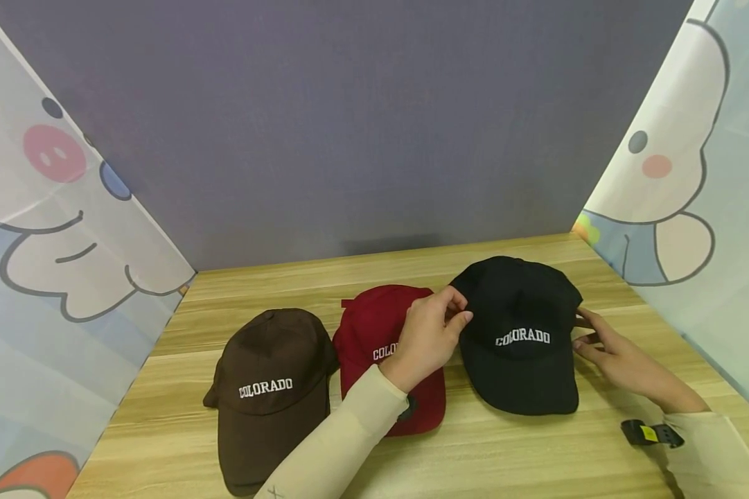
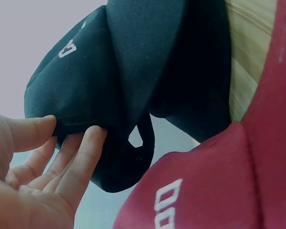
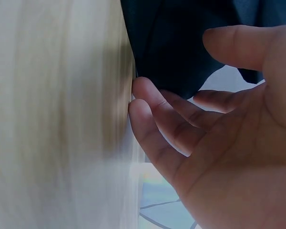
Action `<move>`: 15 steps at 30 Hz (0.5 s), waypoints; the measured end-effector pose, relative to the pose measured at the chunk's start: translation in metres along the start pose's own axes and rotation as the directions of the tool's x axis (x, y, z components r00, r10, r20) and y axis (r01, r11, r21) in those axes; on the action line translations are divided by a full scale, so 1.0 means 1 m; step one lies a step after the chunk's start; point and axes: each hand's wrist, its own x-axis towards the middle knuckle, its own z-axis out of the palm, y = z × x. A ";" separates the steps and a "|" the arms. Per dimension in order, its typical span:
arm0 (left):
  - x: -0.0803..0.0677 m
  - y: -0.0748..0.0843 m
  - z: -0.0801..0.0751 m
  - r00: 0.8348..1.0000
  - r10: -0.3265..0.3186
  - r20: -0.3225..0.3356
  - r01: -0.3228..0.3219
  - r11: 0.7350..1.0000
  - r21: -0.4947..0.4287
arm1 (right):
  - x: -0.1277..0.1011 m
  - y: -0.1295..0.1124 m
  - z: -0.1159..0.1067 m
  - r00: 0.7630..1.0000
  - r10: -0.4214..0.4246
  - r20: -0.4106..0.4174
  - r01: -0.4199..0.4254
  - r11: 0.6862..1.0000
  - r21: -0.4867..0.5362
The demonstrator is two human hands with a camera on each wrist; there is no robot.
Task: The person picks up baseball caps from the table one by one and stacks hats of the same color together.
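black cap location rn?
Head view: the black cap sits rightmost on the wooden table, beside the red cap, between the left hand and right hand.

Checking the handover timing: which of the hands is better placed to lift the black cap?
Left. The left hand already pinches the black fabric COLORADO cap at its edge; the right hand only touches its other side.

A black cap (image 1: 517, 333) with white COLORADO lettering sits brim-forward, just right of the red cap (image 1: 374, 326).
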 end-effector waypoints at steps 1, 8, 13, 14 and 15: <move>0.000 -0.001 0.001 1.000 0.001 0.000 -0.001 1.000 0.008 | 0.000 -0.001 0.000 1.000 0.004 0.004 -0.004 1.000 0.000; 0.000 -0.002 0.005 1.000 0.018 0.023 -0.018 0.999 0.033 | 0.000 -0.004 0.000 1.000 0.006 -0.011 -0.006 1.000 -0.002; 0.000 -0.003 0.007 0.997 0.005 0.077 -0.007 0.999 0.031 | 0.002 -0.004 0.000 0.992 -0.067 -0.109 0.072 0.996 0.045; 0.000 -0.003 0.007 0.996 -0.004 0.088 0.001 0.999 0.035 | 0.002 -0.004 0.000 0.988 -0.078 -0.132 0.086 0.995 0.051; 0.000 -0.003 0.008 0.995 -0.014 0.100 0.011 0.999 0.035 | 0.002 -0.004 0.000 0.984 -0.089 -0.153 0.099 0.994 0.056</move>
